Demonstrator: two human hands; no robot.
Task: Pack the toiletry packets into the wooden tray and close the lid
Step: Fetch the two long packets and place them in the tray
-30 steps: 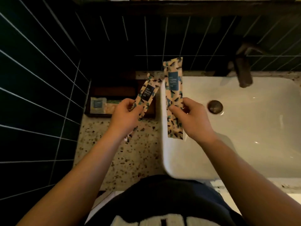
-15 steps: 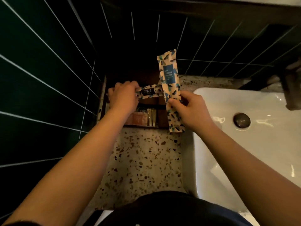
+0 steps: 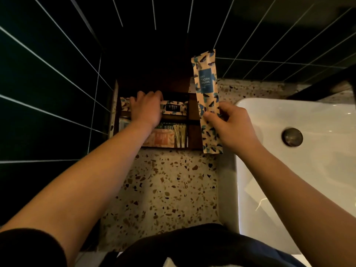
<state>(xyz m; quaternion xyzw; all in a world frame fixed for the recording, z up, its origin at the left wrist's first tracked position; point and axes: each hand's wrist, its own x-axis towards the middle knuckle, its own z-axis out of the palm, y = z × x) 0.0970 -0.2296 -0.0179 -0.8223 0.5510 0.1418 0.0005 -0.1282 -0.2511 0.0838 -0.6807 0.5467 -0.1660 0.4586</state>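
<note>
While left hand (image 3: pixel 146 110) presses dark-label packet (image 3: pixel 174 107) flat into wooden tray (image 3: pixel 192 135) rear slot, right hand (image 3: pixel 234 128) pinches blue-label packet (image 3: pixel 207 93) upright beside it — queued next; lid not visible.

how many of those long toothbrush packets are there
2: one black-label packet lying across the wooden tray's back compartment under the left hand; one blue-label packet upright in the right hand. More may be hidden.

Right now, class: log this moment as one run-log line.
left hand: laying packet in tray | right hand: holding second packet upright | lid: not shut
</note>
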